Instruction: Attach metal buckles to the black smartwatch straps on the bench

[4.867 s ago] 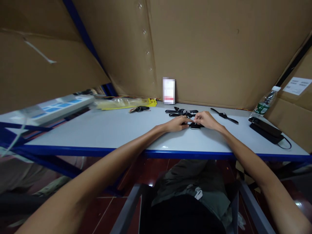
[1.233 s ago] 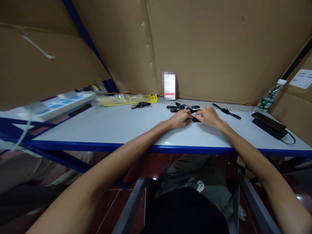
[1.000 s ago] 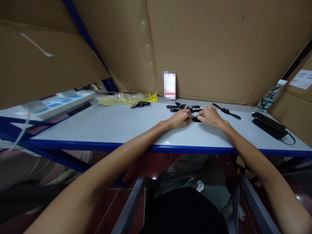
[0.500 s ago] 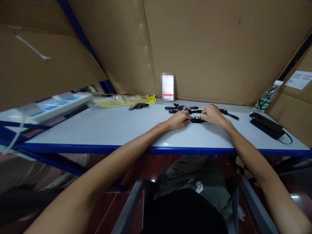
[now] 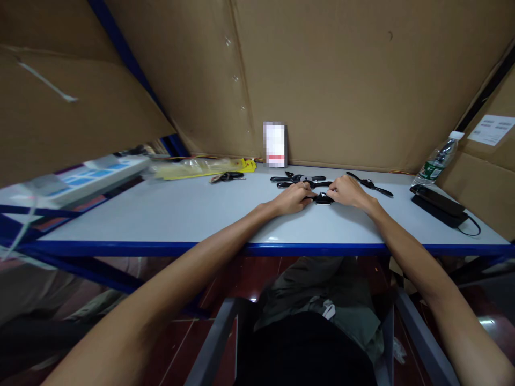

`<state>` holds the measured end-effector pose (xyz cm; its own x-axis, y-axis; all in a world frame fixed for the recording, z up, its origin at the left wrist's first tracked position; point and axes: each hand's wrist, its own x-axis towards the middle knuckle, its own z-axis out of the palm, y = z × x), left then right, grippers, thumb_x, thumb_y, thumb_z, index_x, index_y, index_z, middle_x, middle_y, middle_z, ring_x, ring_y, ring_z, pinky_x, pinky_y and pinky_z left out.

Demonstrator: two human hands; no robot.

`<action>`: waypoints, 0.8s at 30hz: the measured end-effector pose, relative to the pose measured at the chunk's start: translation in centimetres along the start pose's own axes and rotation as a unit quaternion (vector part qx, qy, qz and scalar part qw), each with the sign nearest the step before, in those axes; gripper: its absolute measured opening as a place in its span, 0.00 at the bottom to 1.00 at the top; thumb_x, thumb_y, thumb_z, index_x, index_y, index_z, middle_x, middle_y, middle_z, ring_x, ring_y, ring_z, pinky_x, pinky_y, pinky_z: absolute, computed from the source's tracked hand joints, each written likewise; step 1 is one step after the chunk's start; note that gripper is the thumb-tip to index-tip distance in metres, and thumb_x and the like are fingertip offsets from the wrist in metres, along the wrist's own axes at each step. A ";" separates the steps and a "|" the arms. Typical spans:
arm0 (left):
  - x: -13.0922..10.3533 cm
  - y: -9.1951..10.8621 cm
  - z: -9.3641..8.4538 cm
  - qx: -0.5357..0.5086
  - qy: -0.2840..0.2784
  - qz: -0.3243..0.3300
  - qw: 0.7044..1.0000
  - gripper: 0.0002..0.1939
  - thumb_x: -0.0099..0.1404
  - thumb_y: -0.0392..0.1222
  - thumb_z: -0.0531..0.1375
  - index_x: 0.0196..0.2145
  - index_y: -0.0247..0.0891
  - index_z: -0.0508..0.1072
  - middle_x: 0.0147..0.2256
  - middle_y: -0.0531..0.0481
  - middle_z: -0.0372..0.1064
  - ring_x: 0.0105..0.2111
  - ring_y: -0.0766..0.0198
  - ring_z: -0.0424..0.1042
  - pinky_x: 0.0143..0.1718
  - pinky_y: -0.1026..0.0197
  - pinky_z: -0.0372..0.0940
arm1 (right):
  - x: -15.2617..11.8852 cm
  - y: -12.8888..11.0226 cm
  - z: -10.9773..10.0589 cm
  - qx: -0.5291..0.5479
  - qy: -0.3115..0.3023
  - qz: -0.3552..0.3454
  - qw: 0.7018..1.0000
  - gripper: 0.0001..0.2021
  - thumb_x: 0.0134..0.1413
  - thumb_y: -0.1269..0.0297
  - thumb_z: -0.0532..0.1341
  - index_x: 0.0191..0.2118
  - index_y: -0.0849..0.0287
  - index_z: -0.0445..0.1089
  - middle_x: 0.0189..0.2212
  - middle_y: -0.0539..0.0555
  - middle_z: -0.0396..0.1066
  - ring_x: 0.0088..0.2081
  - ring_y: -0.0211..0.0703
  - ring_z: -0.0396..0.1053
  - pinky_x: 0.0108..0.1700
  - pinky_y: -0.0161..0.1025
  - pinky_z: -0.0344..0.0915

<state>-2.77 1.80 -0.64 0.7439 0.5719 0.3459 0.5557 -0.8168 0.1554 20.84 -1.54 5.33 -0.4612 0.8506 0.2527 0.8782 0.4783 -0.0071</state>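
Note:
Between my hands a black wristwatch [image 5: 323, 199] with a squarish case lies low over the table, its strap running out to both sides. My left hand [image 5: 293, 199], a ring on one finger, is closed on the strap's left end. At the other end my right hand [image 5: 348, 191] pinches the strap close to the case; its fingertips are partly hidden. Just beyond the hands lie more black watches [image 5: 298, 179] with their straps stretched out. Another black watch [image 5: 368, 184] lies slantwise past my right hand.
A blurred white phone-like screen [image 5: 276, 145] leans on the cardboard wall [image 5: 322, 80]. At right are a water bottle [image 5: 436, 161] and a black case with a strap [image 5: 440, 208]. Yellow packets [image 5: 205, 168], a small dark bundle [image 5: 226, 177] and a power strip [image 5: 92, 179] lie left. The table has a blue edge [image 5: 314, 249].
The view has shifted slightly, so everything sits a little further left. My right hand has moved slightly relative to the table, uncovering more of the slanted watch. Both hands stay on the same watch.

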 end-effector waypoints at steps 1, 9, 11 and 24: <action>0.0 0.0 0.0 0.000 0.000 0.000 1.000 0.21 0.72 0.39 0.53 0.56 0.37 0.79 0.48 0.38 0.71 0.49 0.50 0.69 0.53 0.47 0.65 | 0.0 0.0 0.0 0.000 0.001 -0.001 1.000 0.15 0.56 0.64 0.58 0.31 0.61 0.83 0.25 0.56 0.75 0.26 0.40 0.59 0.33 0.39 0.49; 0.0 0.2 -0.2 0.006 0.001 0.002 1.000 0.20 0.71 0.39 0.54 0.55 0.38 0.79 0.46 0.40 0.72 0.48 0.51 0.70 0.52 0.50 0.66 | 0.0 -0.1 0.2 0.027 0.004 0.011 1.000 0.17 0.61 0.66 0.54 0.33 0.62 0.81 0.26 0.56 0.74 0.26 0.39 0.59 0.32 0.39 0.46; 0.1 0.3 -0.3 0.004 0.000 0.002 1.000 0.20 0.71 0.39 0.54 0.55 0.37 0.79 0.46 0.40 0.72 0.48 0.51 0.70 0.52 0.49 0.66 | 0.1 -0.1 0.4 0.038 -0.001 0.010 0.999 0.17 0.61 0.65 0.54 0.32 0.62 0.80 0.25 0.55 0.73 0.26 0.39 0.59 0.32 0.39 0.46; 0.1 0.5 -0.3 0.004 0.001 0.002 1.000 0.20 0.71 0.39 0.52 0.54 0.37 0.79 0.47 0.38 0.72 0.48 0.49 0.69 0.53 0.46 0.66 | 0.2 -0.7 0.4 0.058 0.017 -0.001 0.998 0.16 0.58 0.65 0.55 0.28 0.61 0.79 0.22 0.53 0.70 0.25 0.38 0.57 0.31 0.39 0.46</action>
<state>-2.57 1.42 -0.27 0.7455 0.5687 0.3477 0.5561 -0.8182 0.1458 20.14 -1.63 4.99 -0.4565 0.8430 0.2846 0.8560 0.5034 -0.1181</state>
